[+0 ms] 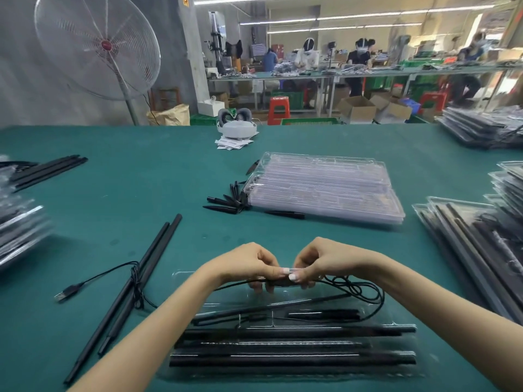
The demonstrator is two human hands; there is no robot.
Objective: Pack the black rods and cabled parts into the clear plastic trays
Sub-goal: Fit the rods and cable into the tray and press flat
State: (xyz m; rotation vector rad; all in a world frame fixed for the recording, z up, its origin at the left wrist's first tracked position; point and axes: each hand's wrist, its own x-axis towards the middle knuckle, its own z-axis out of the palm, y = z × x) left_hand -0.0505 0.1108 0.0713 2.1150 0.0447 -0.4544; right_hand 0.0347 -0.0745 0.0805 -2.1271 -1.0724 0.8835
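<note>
So we've got both hands right together over the far edge of the near tray (396,329). Our left hand (249,264) and right hand (314,263) are both pinching the same small dark cabled part (280,282), fingers curled round it, nearly knuckle to knuckle. Its thin black cable (365,290) loops off to the right, hanging loose over the tray.

Looks to us like we're at the cabled-part stage: several black rods (291,359) already lie in the tray's long slots. The next move probably means pressing the part into its pocket and tucking that cable loop inside the rim so nothing sticks out.

Further out, another rod pair with a USB lead (68,291) waits on the left, and a stack of empty trays (325,188) sits beyond.

Writing or brands? Nothing we can read anywhere.
</note>
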